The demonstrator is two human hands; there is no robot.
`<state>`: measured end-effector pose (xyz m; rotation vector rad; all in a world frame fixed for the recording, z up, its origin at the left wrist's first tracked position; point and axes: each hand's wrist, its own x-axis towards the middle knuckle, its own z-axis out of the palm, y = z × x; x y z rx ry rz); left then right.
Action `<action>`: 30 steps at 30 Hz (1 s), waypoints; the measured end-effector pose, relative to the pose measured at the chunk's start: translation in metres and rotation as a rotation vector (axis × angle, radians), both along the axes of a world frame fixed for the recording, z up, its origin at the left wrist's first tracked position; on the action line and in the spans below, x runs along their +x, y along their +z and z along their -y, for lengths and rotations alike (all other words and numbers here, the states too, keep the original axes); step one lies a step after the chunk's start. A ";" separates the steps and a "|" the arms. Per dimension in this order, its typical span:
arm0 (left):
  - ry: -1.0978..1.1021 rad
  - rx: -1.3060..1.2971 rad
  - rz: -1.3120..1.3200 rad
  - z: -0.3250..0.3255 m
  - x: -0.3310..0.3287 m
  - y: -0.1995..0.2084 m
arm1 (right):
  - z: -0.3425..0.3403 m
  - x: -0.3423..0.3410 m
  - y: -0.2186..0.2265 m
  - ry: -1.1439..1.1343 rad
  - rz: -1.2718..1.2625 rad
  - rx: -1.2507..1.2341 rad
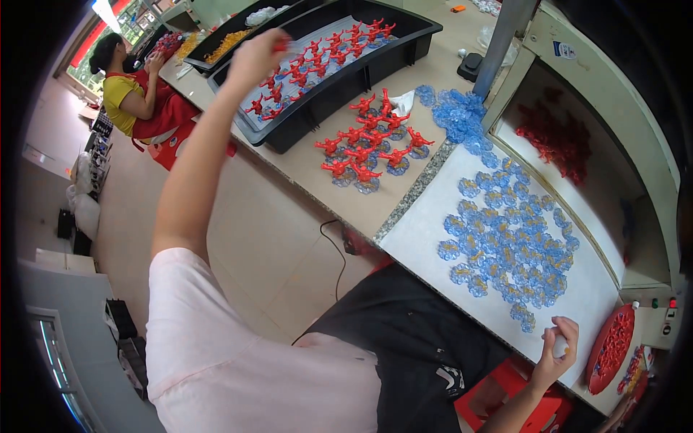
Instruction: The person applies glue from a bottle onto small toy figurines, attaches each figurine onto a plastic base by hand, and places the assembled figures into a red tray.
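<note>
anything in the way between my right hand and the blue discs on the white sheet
Nothing visible stands in the way: just a short bare stretch of white sheet separates the right hand from the nearest blue discs.

Left hand (253, 61) is hovering over tray (350, 86) on desk (303, 162); figurines (336, 54) are standing inside tray. Second tray (206, 67) is lying on its far side, co-worker (137, 108) standing at desk's left edge. Figurine group (368, 141) is standing on desk between first tray and sheet (415, 234). Right of group, disc pile (462, 119) is lying near foot of post (505, 50). Discs (512, 238) are covering sheet's middle; behind, parts heap (556, 137) is lying inside booth (592, 65). Right hand (557, 350) is hovering near sheet's right end, left of basin (595, 361).
</note>
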<state>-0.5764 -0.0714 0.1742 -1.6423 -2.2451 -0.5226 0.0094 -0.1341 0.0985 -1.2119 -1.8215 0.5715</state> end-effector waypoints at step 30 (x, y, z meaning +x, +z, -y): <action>-0.483 -0.133 0.443 -0.024 0.168 -0.082 | -0.177 -0.285 -0.027 0.737 -0.014 -0.111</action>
